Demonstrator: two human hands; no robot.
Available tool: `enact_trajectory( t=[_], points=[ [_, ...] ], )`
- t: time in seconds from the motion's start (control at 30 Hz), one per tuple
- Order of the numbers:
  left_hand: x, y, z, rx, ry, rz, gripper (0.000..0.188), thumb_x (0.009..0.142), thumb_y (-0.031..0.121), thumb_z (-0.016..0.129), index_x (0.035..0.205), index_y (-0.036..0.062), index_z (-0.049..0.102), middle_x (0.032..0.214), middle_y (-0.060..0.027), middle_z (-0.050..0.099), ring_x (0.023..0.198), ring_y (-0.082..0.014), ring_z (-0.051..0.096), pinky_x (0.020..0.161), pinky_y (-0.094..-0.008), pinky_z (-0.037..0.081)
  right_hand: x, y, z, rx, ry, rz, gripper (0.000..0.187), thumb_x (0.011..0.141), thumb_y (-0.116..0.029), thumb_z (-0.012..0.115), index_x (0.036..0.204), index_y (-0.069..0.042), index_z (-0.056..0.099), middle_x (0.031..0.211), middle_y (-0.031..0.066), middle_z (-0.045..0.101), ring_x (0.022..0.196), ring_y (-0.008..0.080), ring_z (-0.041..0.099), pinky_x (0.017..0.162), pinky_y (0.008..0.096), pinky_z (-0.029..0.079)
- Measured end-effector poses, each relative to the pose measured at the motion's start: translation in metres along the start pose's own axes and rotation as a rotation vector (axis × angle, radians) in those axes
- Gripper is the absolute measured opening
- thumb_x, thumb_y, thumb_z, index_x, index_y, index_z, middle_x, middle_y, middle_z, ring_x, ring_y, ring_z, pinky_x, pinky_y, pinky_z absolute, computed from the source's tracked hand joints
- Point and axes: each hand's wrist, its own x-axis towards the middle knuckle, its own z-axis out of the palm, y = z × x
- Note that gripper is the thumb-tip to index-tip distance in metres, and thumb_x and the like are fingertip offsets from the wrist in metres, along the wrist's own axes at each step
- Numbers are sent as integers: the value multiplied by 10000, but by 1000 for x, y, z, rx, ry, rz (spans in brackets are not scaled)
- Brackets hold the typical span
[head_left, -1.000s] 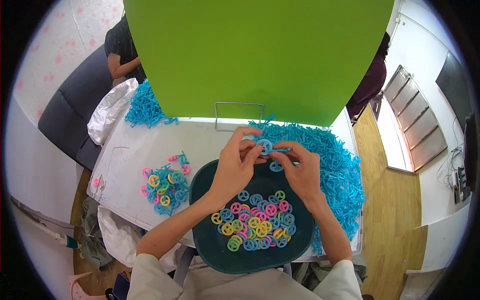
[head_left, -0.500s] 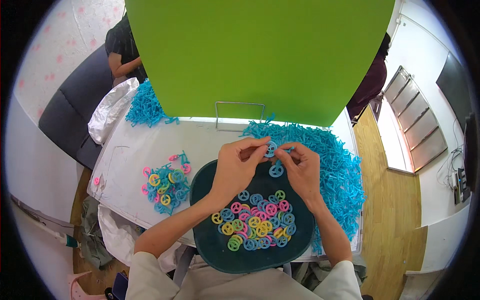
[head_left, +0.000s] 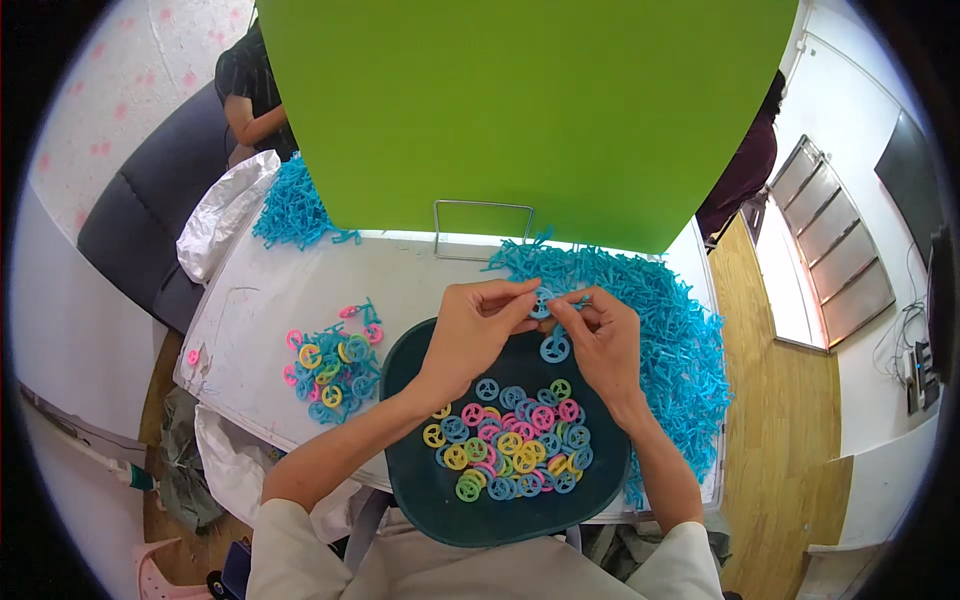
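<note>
Above the far rim of a dark green tub [head_left: 400,480], my left hand [head_left: 472,330] pinches a small blue plastic wheel [head_left: 542,303] between thumb and fingertips. My right hand [head_left: 606,338] is closed on a blue branched plastic piece, mostly hidden by the fingers, its tip close against that wheel. A second blue wheel [head_left: 554,349] hangs below my right fingers and seems joined to the same piece. Inside the tub lie many loose wheels [head_left: 520,440] in blue, pink, yellow and green.
A large heap of blue branched pieces [head_left: 675,350] covers the right of the white table [head_left: 390,270]; another heap [head_left: 295,205] lies far left. Pieces with wheels attached [head_left: 335,370] are piled left of the tub. A green panel [head_left: 520,120] stands behind. People sit beyond it.
My fingers have shifted slightly, bringing the right thumb nearer the pinched wheel. Both hands stay in about the same place, and the hanging wheel has barely moved.
</note>
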Motion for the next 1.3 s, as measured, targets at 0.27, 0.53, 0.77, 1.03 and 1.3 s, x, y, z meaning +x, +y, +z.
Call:
enact_trajectory(
  t=[0.27, 0.53, 0.77, 1.03, 1.3],
  points=[
    [-2, -6, 5, -9, 45, -8, 237, 922, 59, 588, 1115, -72, 631, 934, -117, 665, 830, -154, 664, 758, -248, 564, 1, -2, 1, -108, 38, 73, 166, 907, -138, 637, 911, 28, 643, 712, 81, 701, 610, 33, 579, 510, 184, 401],
    [1, -10, -1, 327, 48, 142, 206, 911, 47, 586, 1087, -30, 661, 791, -93, 685, 751, -149, 672, 684, -247, 541, 1, 2, 3, -227, 6, 48, 157, 869, -124, 684, 941, 13, 657, 746, 70, 697, 635, 51, 587, 558, 197, 461],
    [4, -3, -3, 154, 28, 151, 153, 909, 2, 556, 1034, -35, 637, 872, -83, 671, 820, -143, 657, 724, -267, 536, 6, 12, -4, -114, -81, -2, 198, 825, -45, 714, 1001, 7, 641, 899, 38, 661, 828, 83, 627, 717, 223, 504],
    [-7, 24, -36, 92, 29, 109, 129, 961, 84, 510, 1059, 22, 566, 968, -73, 640, 919, -138, 624, 814, -286, 533, 8, -20, -25, 111, -266, 1, 335, 841, 39, 633, 1162, -43, 587, 935, 71, 681, 891, 133, 649, 793, 281, 522],
    [-37, 69, -153, 881, 131, -19, 150, 921, 107, 567, 1045, 26, 587, 841, -56, 630, 694, -126, 595, 639, -243, 465, 23, 36, -92, -999, -207, 129, 334, 771, -31, 686, 1100, -69, 638, 973, 113, 690, 950, 267, 656, 822, 352, 514]
  ],
)
